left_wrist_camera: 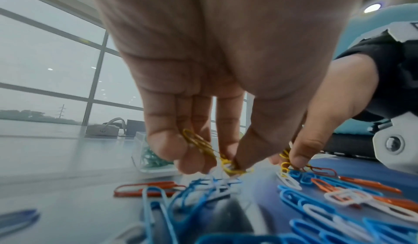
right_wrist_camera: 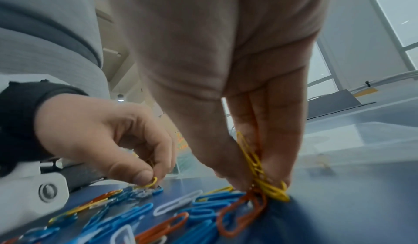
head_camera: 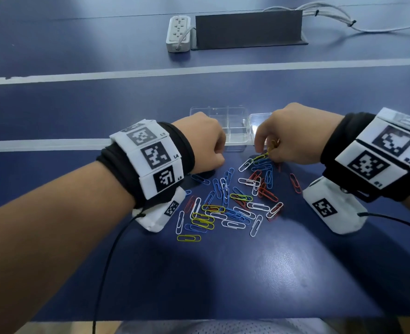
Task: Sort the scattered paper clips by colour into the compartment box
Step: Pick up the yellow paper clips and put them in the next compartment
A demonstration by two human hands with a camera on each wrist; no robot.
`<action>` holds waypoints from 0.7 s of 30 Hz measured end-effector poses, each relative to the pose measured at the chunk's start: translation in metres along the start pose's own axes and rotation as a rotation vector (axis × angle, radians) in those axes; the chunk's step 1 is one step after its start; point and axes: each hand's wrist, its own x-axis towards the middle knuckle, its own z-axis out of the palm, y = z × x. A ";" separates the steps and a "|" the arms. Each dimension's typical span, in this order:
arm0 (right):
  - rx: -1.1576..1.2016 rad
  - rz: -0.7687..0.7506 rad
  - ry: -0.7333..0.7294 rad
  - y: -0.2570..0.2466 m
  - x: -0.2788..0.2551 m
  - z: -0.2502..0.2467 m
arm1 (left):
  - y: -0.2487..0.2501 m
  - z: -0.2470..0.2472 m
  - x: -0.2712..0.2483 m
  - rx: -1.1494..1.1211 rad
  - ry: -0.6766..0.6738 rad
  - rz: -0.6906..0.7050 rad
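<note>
Paper clips (head_camera: 228, 203) in blue, white, red and yellow lie scattered on the blue table. Behind them stands the clear compartment box (head_camera: 234, 127); green clips (left_wrist_camera: 151, 158) show inside it in the left wrist view. My left hand (head_camera: 219, 160) is at the heap's far left and holds several yellow clips (left_wrist_camera: 199, 144) in its curled fingers, thumb and forefinger pinching another against the table. My right hand (head_camera: 267, 150) is at the heap's far right, its fingers closed on a bunch of yellow clips (right_wrist_camera: 255, 167) that touches red clips (right_wrist_camera: 244, 212) below.
A white power strip (head_camera: 178, 32) and a dark upright panel (head_camera: 248, 28) stand far back on the table, with white cables (head_camera: 331, 13) to their right. White lines (head_camera: 199, 69) cross the table. A black cord (head_camera: 107, 268) hangs from my left wrist.
</note>
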 end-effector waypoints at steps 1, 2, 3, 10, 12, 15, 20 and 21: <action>0.014 -0.003 -0.005 0.001 -0.001 -0.001 | -0.001 0.000 -0.001 -0.024 0.006 -0.005; 0.023 -0.006 -0.008 0.002 -0.001 -0.001 | -0.001 0.000 -0.002 -0.047 0.009 -0.013; 0.029 -0.010 -0.009 0.002 -0.002 0.000 | -0.003 0.000 -0.003 -0.067 0.008 -0.025; 0.024 -0.054 0.010 0.002 0.001 0.000 | -0.008 0.002 -0.005 -0.155 -0.042 -0.088; 0.015 -0.061 0.000 0.000 0.003 0.001 | -0.009 0.000 -0.005 -0.183 -0.069 -0.094; 0.001 -0.061 -0.021 -0.003 0.004 0.002 | -0.013 -0.002 -0.005 -0.229 -0.090 -0.096; -0.038 -0.077 -0.024 -0.005 0.002 -0.001 | -0.014 -0.002 -0.006 -0.277 -0.067 -0.115; -0.044 -0.078 -0.031 -0.005 0.002 -0.001 | -0.014 -0.002 -0.006 -0.291 -0.057 -0.120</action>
